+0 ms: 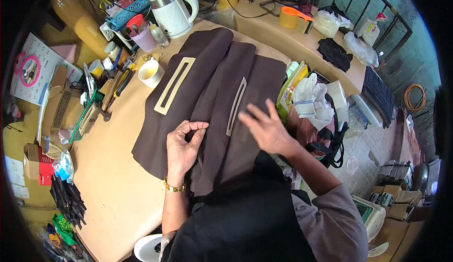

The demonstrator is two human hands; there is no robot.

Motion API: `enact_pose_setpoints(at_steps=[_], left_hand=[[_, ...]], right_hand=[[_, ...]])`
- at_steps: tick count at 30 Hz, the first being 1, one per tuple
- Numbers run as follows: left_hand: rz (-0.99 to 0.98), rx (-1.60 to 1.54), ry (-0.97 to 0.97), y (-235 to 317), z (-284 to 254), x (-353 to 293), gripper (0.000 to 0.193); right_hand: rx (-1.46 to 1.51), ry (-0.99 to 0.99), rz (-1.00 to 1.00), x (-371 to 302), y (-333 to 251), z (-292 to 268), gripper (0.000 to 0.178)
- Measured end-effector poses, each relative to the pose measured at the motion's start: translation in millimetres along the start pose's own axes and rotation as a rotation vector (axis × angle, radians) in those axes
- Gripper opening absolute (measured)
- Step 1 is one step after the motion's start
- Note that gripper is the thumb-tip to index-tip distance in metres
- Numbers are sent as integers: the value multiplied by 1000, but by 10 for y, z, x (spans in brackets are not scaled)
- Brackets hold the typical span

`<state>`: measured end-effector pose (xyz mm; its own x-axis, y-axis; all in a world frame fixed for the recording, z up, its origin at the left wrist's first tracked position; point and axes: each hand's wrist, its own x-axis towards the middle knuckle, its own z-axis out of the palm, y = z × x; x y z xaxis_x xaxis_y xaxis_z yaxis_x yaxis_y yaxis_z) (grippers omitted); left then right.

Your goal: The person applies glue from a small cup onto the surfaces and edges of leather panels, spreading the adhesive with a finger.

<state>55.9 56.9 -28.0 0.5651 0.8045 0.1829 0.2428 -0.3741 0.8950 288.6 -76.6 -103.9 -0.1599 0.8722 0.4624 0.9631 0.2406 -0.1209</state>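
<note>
Dark brown fabric (207,49) lies in long overlapping folds across the table in front of me. Thumb and forefinger of my left hand (183,144) meet at a fold near its lower middle, pinching the cloth; a gold band circles that wrist. A wide pale rectangular frame (161,109) with a long slot rests on the left part of the fabric. On the middle fold sits a narrower slotted frame (229,132). My right hand (270,132), fingers spread and slightly blurred, is over the right part of the fabric, just right of the narrow frame, holding nothing.
The tan table (108,167) carries a white cup (151,72), a hammer (107,106) and a white kettle (171,14) along its far left. To the right is a pile of cloths and bags (314,104). An orange scoop (295,13) lies on the back bench.
</note>
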Motion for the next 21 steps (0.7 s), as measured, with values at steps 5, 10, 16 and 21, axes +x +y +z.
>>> enact_pose_setpoints(at_steps=[5, 10, 16, 21], left_hand=[[-2, 11, -1, -19, 7, 3, 13], [-25, 1, -12, 13, -14, 12, 13], [-8, -9, -10, -8, -7, 11, 13], [1, 24, -9, -26, -19, 19, 13]], right_hand=[[87, 124, 144, 33, 38, -37, 50], [-30, 16, 128, 17, 113, 33, 56], [73, 71, 179, 67, 67, 18, 63], [196, 97, 76, -49, 18, -15, 61]])
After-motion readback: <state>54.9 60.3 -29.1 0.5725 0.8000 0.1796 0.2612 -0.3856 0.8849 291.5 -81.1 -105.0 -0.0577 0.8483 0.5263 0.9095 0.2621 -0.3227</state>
